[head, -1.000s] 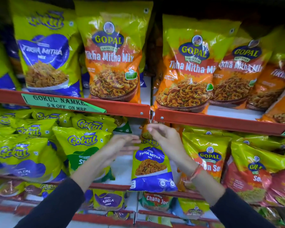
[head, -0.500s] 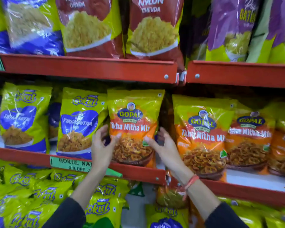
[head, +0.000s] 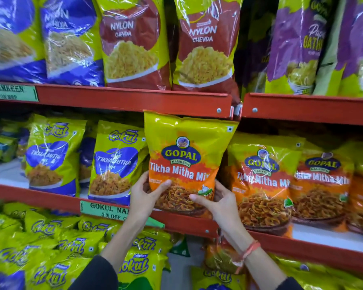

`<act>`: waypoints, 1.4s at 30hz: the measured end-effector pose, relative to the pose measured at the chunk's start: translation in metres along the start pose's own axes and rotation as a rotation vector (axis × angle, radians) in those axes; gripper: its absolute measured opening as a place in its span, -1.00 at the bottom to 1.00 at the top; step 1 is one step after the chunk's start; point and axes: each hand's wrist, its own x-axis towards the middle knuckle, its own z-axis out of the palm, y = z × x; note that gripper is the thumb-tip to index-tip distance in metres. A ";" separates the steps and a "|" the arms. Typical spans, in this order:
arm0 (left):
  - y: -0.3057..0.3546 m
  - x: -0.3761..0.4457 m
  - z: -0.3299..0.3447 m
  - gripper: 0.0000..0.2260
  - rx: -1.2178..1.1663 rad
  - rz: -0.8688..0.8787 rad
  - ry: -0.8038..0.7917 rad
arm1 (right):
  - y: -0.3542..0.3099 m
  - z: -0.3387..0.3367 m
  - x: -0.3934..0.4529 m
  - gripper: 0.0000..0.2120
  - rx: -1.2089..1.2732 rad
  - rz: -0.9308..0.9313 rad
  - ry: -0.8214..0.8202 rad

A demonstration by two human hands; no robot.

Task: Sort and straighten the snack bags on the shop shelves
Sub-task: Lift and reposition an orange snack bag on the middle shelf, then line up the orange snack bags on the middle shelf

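A yellow and orange Gopal Tikha Mitha Mix bag (head: 187, 155) stands upright at the front of the middle shelf, its top reaching the red rail above. My left hand (head: 144, 195) grips its lower left edge and my right hand (head: 217, 200) grips its lower right corner. Blue and green Gokul Tikha Mitha bags (head: 115, 162) stand to its left. More Gopal Tikha Mitha Mix bags (head: 262, 181) stand to its right.
Red shelf rails (head: 134, 100) run across, with a green Gokul price label (head: 105, 210) below my left hand. Nylon Chevda bags (head: 203, 45) and purple bags (head: 300, 45) fill the top shelf. Green Gokul bags (head: 57, 248) lie piled on the lower shelf.
My view rose from the lower shelf to the middle one. Both hands moved up, closed on the Gopal Tikha Mitha Mix bag and drew it forward, toward the camera.
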 end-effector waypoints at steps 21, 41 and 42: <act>0.070 -0.089 0.052 -0.68 -0.217 -0.307 -0.211 | -0.040 -0.087 -0.102 -0.29 0.251 0.126 0.156; 0.038 -0.097 0.329 -0.90 -0.263 -0.174 -0.303 | -0.026 -0.305 -0.068 -0.34 -0.204 -0.130 0.469; 0.033 -0.096 0.332 -0.88 -0.220 -0.145 -0.271 | -0.019 -0.305 -0.066 -0.34 -0.253 -0.150 0.473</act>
